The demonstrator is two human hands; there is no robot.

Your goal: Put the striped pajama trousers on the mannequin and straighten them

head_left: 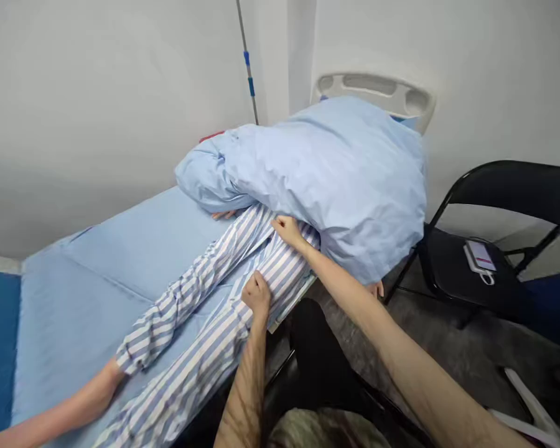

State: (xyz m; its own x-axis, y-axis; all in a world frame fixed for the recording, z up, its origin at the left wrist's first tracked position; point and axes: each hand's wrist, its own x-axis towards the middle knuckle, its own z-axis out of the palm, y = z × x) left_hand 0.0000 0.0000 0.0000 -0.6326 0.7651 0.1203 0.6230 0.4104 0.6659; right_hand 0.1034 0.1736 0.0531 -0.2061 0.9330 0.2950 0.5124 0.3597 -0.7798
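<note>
A figure in blue-and-white striped trousers (pixel 280 267) lies on the bed; I cannot tell whether it is a person or a mannequin. My left hand (pixel 256 292) is closed in a fist on the thigh nearer to me. Farther up, close to the quilt's edge, my right hand (pixel 287 229) is also a fist, resting on the striped cloth at the upper thighs. No object shows in either fist. A puffy light blue quilt (pixel 317 168) hides the figure's upper body and head. One bare foot (pixel 98 392) sticks out of the far trouser leg.
The bed has a light blue sheet (pixel 107 267) and a cream headboard (pixel 373 84). Behind it stands a thin pole (pixel 245 59). To the right, a black folding chair (pixel 452 261) holds a phone-like device (pixel 480 255) with a white cable. The figure's fingers (pixel 377 288) show below the quilt.
</note>
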